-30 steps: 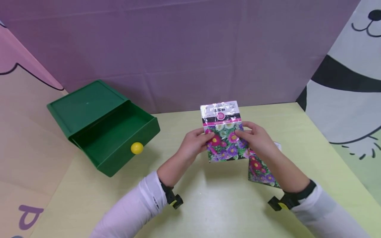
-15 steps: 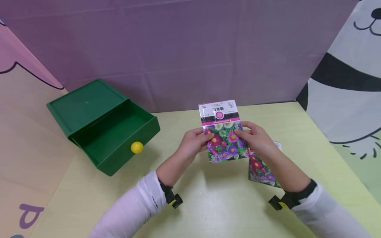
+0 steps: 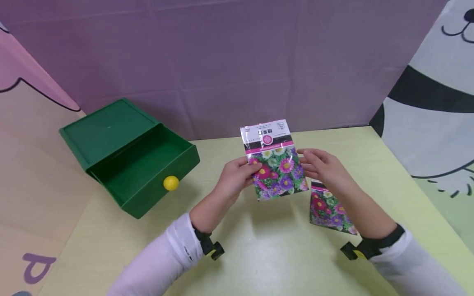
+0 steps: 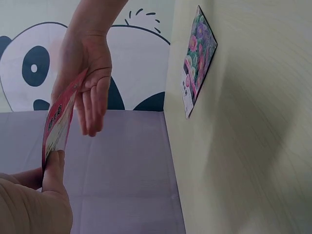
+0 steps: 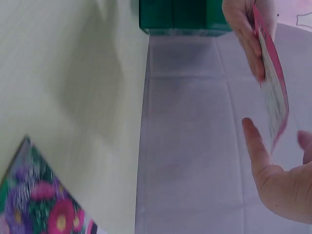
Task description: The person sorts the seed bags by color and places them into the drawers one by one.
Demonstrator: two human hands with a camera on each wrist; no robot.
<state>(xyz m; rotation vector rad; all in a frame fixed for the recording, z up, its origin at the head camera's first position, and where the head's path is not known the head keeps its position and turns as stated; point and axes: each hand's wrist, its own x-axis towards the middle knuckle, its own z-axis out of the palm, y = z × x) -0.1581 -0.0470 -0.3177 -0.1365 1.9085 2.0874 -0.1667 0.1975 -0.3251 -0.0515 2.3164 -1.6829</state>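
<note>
A flower seed packet (image 3: 279, 168) with a white top and a pink and black band is held up over the table, slightly tilted. My left hand (image 3: 234, 177) pinches its left edge, thumb across the printed flowers and fingers behind. Just off the right edge is my right hand (image 3: 327, 168), fingers extended; in the right wrist view its thumb and fingers stand apart around the packet's end (image 5: 278, 97). Below that hand lies a second seed packet (image 3: 331, 209) of the same print, flat on the table, partly covered by the right forearm.
On the left stands a green box (image 3: 109, 127) with its drawer (image 3: 159, 183) pulled out, a yellow knob (image 3: 171, 183) on the front. A purple cloth wall (image 3: 229, 74) rises behind the pale table (image 3: 259, 255). A panda-printed panel (image 3: 429, 131) borders the right side.
My right hand has let go of the packet's right edge and moved slightly right. The left hand has carried the packet a little to the left and tilted it. The box has stayed put.
</note>
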